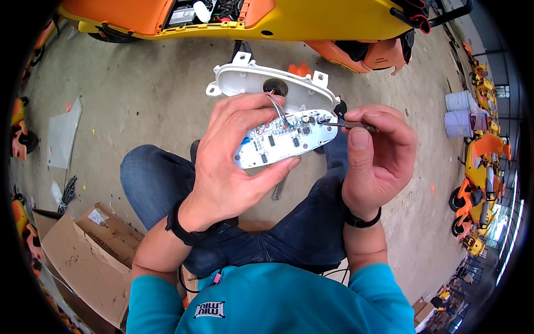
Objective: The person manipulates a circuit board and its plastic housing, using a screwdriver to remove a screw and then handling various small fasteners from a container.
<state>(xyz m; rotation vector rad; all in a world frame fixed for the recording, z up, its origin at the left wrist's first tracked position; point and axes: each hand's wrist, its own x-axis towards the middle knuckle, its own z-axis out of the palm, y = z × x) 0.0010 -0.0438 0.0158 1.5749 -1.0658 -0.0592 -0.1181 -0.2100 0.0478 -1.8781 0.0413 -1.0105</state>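
Observation:
My left hand grips a white, elongated circuit board with small dark components and several colored wires running up from it into a white plastic housing just behind. My right hand, fingers pinched, holds a slim dark screwdriver-like tool, whose tip meets the upper right end of the board among the components. The housing has mounting tabs and a dark round opening. A metal wrench lies lower down, between my legs, partly hidden behind my left hand.
A yellow and orange scooter with an open compartment stands ahead. An open cardboard box sits at the lower left, near a clear sheet on the concrete floor. White buckets and rows of scooters line the right.

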